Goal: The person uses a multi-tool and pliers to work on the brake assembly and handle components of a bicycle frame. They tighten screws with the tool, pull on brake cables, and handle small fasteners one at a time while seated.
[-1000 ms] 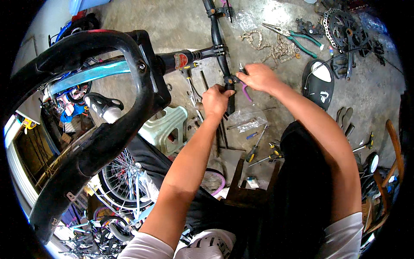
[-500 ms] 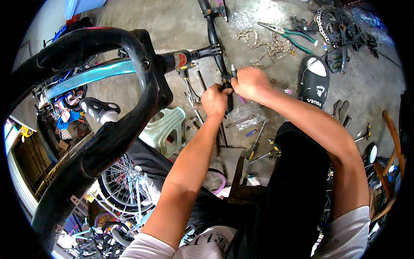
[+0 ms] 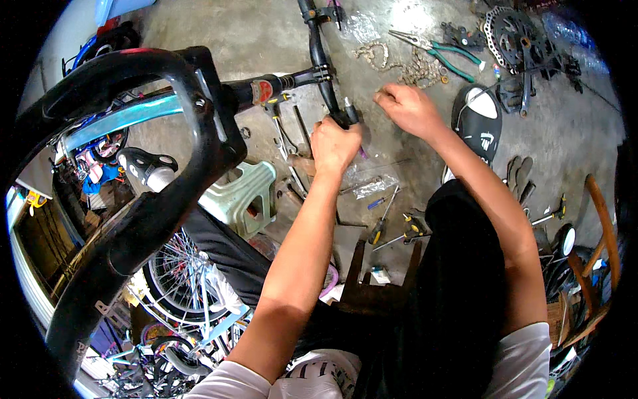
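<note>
My left hand [image 3: 334, 143] is closed around the lower end of the black handlebar [image 3: 322, 83], near a black-and-silver fitting [image 3: 350, 112]; a purple lever shows partly beside it. My right hand [image 3: 407, 106] is off the bar, to its right, with fingers curled together; I cannot make out anything in them. The bar is clamped by a stem on a black bike front end [image 3: 240, 95], and a large black curved frame part [image 3: 133, 243] crosses the left side. Green-handled pliers [image 3: 452, 63] and a bike chain [image 3: 399, 70] lie beyond my right hand.
A pale green plastic stool [image 3: 246, 199], scattered screwdrivers [image 3: 380, 229] and wrenches lie on the concrete floor [image 3: 219, 33]. A crankset with disc rotor [image 3: 505, 40] is at upper right, near my shoe [image 3: 475, 120]. Bikes and wheels [image 3: 179, 279] crowd the lower left; wooden chair parts [image 3: 598, 233] stand at right.
My right hand has left the bar's fitting and moved up and to the right. My left hand stays on the bar end, shifted slightly up, its thumb at the fitting.
</note>
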A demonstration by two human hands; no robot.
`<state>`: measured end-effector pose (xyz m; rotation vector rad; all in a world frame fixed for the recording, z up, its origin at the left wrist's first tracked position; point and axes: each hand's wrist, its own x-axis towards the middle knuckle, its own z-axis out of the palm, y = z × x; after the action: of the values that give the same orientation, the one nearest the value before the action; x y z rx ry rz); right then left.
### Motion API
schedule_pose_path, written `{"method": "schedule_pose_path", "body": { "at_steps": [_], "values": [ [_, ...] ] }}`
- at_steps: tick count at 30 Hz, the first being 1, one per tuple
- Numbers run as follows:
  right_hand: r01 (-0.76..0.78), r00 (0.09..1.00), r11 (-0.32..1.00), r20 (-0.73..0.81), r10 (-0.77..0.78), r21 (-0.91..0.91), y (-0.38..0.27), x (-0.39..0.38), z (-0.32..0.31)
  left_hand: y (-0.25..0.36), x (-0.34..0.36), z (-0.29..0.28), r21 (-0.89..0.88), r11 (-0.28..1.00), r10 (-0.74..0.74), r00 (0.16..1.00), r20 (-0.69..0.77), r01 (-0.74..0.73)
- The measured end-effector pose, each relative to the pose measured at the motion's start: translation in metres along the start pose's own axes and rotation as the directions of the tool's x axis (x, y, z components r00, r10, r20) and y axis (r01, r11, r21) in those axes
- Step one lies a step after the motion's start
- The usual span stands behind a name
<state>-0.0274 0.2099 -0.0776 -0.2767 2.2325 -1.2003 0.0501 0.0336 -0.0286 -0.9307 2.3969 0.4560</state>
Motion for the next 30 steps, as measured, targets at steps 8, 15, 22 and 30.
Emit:
{"method": "schedule_pose_path", "body": {
  "at_steps": [8,15,22,30],
  "values": [
    [0.051,0.995,0.999,0.083,-0.051,0.001,0.010,-0.003,0.000,0.037,0.000,0.006,0.095,0.982,-0.145,0.976,-0.165,0.162],
    [0.008,0.995,1.000,0.104,-0.005,-0.030,0.009,-0.007,-0.005,0.019,0.009,-0.010,0.136,0.990,-0.031,0.993,-0.114,0.047],
    [0.023,0.997,0.999,0.078,-0.025,0.027,0.015,-0.011,-0.013,-0.027,0.043,-0.026,-0.204,0.975,0.135,0.969,0.208,-0.092],
    [-0.009,0.948,0.808,-0.251,0.194,0.589,0.031,-0.070,-0.105,-0.056,0.075,-0.056,-0.262,0.963,0.184,0.862,0.472,-0.062]
  ]
}}
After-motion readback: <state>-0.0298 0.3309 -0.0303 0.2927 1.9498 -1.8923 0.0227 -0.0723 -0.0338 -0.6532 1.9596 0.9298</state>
